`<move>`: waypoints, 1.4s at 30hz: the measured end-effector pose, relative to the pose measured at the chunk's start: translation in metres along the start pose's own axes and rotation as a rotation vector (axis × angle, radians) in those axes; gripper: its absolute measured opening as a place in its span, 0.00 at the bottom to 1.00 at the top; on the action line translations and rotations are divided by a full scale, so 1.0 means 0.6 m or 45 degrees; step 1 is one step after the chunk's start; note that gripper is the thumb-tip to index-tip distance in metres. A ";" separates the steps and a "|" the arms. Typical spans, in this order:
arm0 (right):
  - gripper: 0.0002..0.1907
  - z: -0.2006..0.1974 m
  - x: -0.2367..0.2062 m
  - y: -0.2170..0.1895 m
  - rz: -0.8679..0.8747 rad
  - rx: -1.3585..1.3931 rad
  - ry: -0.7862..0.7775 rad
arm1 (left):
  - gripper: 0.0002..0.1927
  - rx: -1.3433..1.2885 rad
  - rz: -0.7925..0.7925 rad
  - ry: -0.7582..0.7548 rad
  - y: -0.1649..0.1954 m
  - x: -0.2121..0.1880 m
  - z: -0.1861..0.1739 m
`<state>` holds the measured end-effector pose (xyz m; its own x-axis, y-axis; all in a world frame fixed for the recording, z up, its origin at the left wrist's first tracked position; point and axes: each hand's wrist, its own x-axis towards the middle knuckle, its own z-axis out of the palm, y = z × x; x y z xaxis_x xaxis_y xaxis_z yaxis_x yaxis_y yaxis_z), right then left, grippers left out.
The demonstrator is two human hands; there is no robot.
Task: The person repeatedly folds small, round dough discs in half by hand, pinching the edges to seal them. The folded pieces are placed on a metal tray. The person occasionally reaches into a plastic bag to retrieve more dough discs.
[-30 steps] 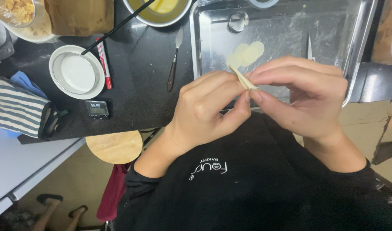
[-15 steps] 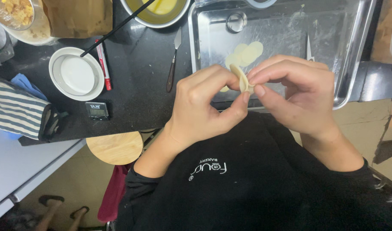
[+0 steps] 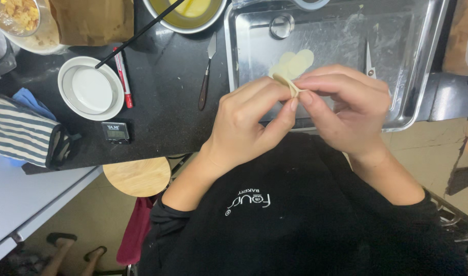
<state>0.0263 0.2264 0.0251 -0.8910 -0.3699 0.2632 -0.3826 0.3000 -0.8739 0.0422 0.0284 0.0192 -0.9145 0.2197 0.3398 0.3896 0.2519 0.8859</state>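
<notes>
While both hands meet above the near edge of a steel tray (image 3: 423, 76), the left hand (image 3: 244, 128) and right hand (image 3: 346, 110) each pinch one small folded piece of pale dough (image 3: 290, 87) between thumb and fingertips. Judging by its creased edge, folding is under way but not complete; a few flat dough rounds (image 3: 298, 61) lie on the tray just beyond the fingers, unfolded. Scissors (image 3: 369, 61) rest on the tray beyond the right hand. Left of the left hand, on a black counter (image 3: 162, 102), lie a palette knife (image 3: 207, 76), red marker (image 3: 123, 76), white dish (image 3: 90, 88) and timer (image 3: 116, 131). A round wooden stool (image 3: 137, 176) and tiled floor show below.
</notes>
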 end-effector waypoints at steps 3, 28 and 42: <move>0.04 0.011 -0.019 0.012 -0.001 -0.198 0.059 | 0.04 -0.022 -0.030 0.030 -0.007 -0.002 0.012; 0.08 0.009 -0.059 0.116 0.414 0.479 0.363 | 0.05 -0.853 -0.451 0.013 -0.097 -0.036 0.054; 0.14 0.020 -0.053 0.141 0.532 0.606 0.028 | 0.14 -1.119 -0.819 0.160 -0.132 -0.038 0.072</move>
<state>0.0250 0.2532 -0.0621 -0.9485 -0.2862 -0.1357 0.1446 -0.0103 -0.9894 0.0370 0.0441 -0.0724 -0.9431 0.1775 -0.2812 -0.3325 -0.4860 0.8082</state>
